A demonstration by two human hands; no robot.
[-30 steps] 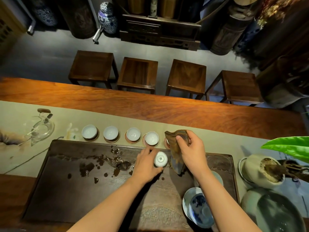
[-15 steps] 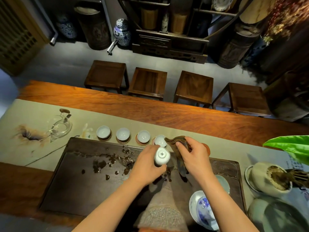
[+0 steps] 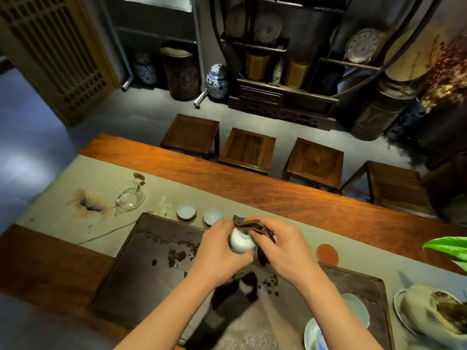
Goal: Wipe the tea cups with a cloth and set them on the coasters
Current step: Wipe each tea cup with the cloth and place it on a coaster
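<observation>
My left hand [image 3: 219,251] grips a small white tea cup [image 3: 240,242], tipped on its side above the dark tea tray [image 3: 141,276]. Against the cup's mouth my right hand [image 3: 283,251] presses a folded brown cloth [image 3: 252,223]. Two white cups [image 3: 186,210] [image 3: 212,215] stand on coasters in a row behind the tray, on the beige runner. Further cups in that row are hidden behind my hands. A bare round orange coaster [image 3: 327,252] lies to the right of my right hand.
A glass pitcher [image 3: 130,197] stands at the left on the runner. Wet tea leaves spot the tray. A blue-and-white bowl [image 3: 314,335] and a pale pot of spent leaves [image 3: 429,311] sit at lower right. Several wooden stools [image 3: 249,149] line the table's far side.
My hands have come together: the cup has been lifted and tipped, and the cloth now presses against it. The camera view has tilted up and shifted.
</observation>
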